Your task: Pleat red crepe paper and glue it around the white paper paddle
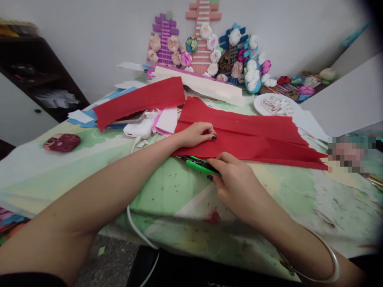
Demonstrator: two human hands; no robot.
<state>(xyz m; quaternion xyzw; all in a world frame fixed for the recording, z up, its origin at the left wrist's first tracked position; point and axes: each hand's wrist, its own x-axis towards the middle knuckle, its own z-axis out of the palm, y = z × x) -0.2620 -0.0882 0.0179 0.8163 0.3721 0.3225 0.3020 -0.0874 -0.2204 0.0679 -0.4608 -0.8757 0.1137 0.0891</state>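
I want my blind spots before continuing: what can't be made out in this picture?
All in the head view:
Green tool: tip hidden under the red sheet.
Right hand: some fingers hidden behind the hand itself.
Pixelated patch, right: contents obscured by the blocks.
White cable: lower end cut off by the bottom edge.

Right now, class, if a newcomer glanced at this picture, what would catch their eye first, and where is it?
The large red sheet would likely come first, spread across the middle of the table under the left hand. Next, the right hand holds a bright green-and-black tool at the sheet's near edge. Behind, along the wall, stand colourful flowered ornaments.
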